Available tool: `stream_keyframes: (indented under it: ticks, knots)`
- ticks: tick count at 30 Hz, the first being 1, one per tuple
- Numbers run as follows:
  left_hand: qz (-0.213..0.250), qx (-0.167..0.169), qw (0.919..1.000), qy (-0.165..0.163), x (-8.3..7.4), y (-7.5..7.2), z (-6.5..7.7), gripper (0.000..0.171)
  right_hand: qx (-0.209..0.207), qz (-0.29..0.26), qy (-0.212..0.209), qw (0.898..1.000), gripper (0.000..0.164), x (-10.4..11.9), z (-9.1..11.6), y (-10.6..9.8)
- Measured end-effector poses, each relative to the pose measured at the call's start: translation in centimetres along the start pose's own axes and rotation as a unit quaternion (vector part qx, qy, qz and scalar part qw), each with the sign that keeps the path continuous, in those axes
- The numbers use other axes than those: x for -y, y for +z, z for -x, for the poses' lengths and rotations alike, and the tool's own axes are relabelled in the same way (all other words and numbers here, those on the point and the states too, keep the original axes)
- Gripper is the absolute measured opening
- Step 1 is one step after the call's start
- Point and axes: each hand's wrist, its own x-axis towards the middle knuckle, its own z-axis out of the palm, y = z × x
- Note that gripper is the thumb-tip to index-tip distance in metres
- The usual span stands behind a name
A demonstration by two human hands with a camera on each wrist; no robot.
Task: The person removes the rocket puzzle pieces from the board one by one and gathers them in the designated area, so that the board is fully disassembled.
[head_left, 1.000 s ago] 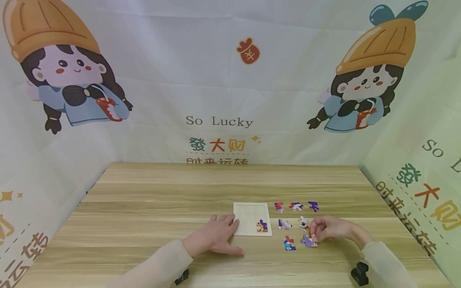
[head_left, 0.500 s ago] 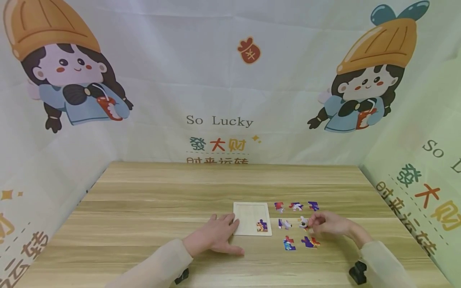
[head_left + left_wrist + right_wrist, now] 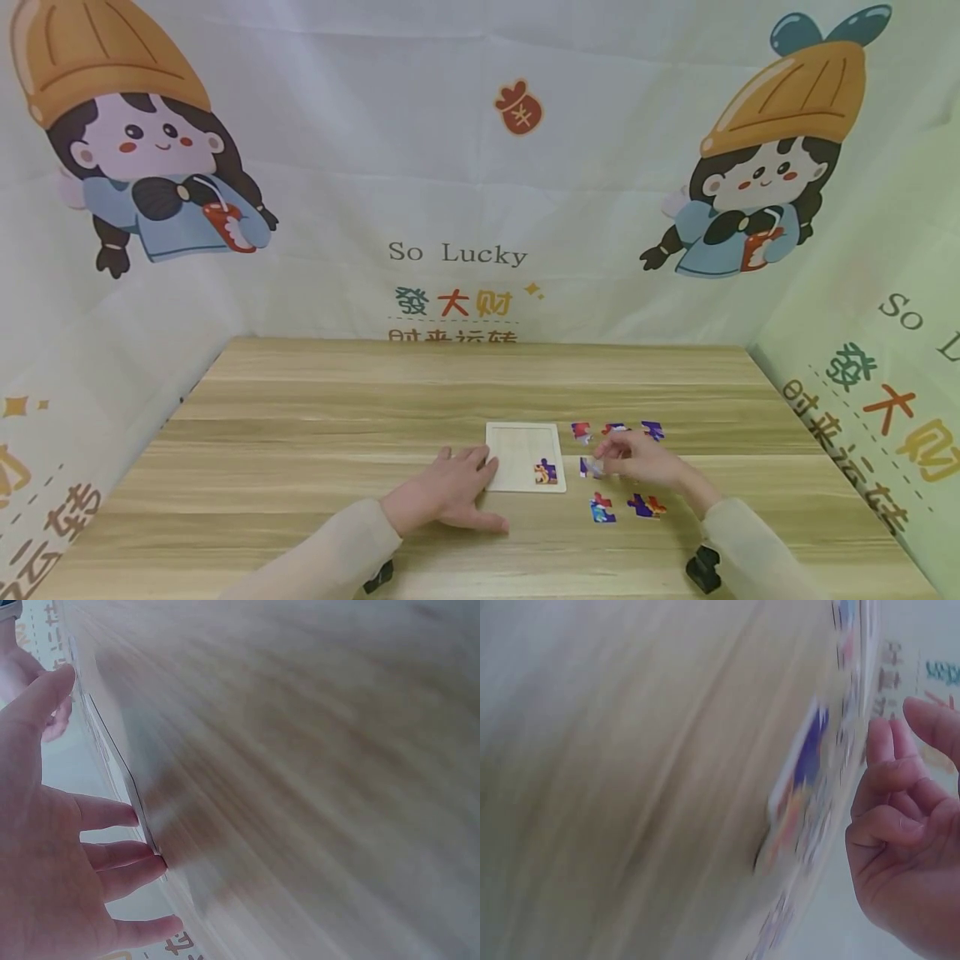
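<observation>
My left hand (image 3: 450,487) lies spread with its fingertips on the left edge of a shallow pale wooden puzzle tray (image 3: 517,429). One purple and orange jigsaw piece (image 3: 546,472) sits in the tray's lower right corner. My right hand (image 3: 645,457) is over the loose pieces right of the tray, its fingertips beside a purple and white jigsaw piece (image 3: 589,467). It covers part of the middle row. In the right wrist view, thumb and fingers stand apart with nothing seen between them, and some fingers are bent. A purple and orange jigsaw piece (image 3: 802,769) lies on the table there.
Around the right hand lie a red piece (image 3: 581,432), a partly covered piece (image 3: 615,428), a purple piece (image 3: 652,430), a red and blue piece (image 3: 602,507) and a purple and orange piece (image 3: 647,505). A printed cloth (image 3: 480,192) stands behind the wooden table (image 3: 337,408).
My right hand has left the lower right piece, which now lies turned a little, and has moved up and left over the middle row. The left hand and tray stay put.
</observation>
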Motion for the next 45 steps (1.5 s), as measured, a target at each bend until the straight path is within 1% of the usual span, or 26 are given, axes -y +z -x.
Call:
stream_keyframes:
  ticks: [5, 8, 11, 14, 17, 21, 26, 31, 39, 45]
  knots:
    - [-0.003, -0.002, 1.0, 0.003, 0.0, 0.0, 0.0, 0.092, -0.005, 0.012, 0.003, 1.0, 0.015, 0.8, -1.2, 1.5]
    - [-0.004, -0.003, 1.0, 0.003, 0.0, 0.0, 0.1, 0.092, -0.001, 0.009, 0.007, 1.0, 0.018, 1.3, -1.9, 2.1]
    - [-0.002, -0.002, 1.0, 0.001, 0.0, 0.0, 0.0, 0.092, -0.002, 0.018, 0.004, 1.0, 0.02, 1.8, -2.5, 2.6]
    - [-0.002, -0.003, 1.0, 0.0, 0.0, 0.0, 0.0, 0.092, 0.0, 0.035, -0.011, 0.999, 0.023, 2.2, -3.1, 3.1]
    - [-0.002, -0.004, 1.0, 0.002, 0.0, -0.1, 0.0, 0.091, 0.0, 0.065, -0.019, 0.998, 0.026, 2.6, -3.6, 3.4]
    - [0.0, -0.003, 1.0, 0.005, -0.1, -0.2, 0.2, 0.089, -0.006, 0.1, -0.005, 0.995, 0.03, 2.9, -4.1, 3.8]
    - [-0.001, 0.001, 1.0, -0.001, -0.1, -0.2, 0.2, 0.089, -0.011, 0.122, 0.017, 0.992, 0.032, 3.3, -4.4, 4.2]
    - [-0.006, 0.004, 1.0, -0.005, -0.1, -0.1, 0.0, 0.091, -0.01, 0.122, 0.023, 0.992, 0.032, 3.4, -4.6, 4.5]
    - [-0.007, 0.003, 1.0, -0.004, -0.1, -0.1, 0.1, 0.091, 0.008, 0.099, 0.03, 0.995, 0.035, 3.6, -4.8, 4.9]
    - [-0.005, 0.003, 1.0, -0.003, -0.1, -0.1, 0.0, 0.091, 0.011, 0.109, 0.022, 0.994, 0.036, 3.7, -4.8, 4.7]
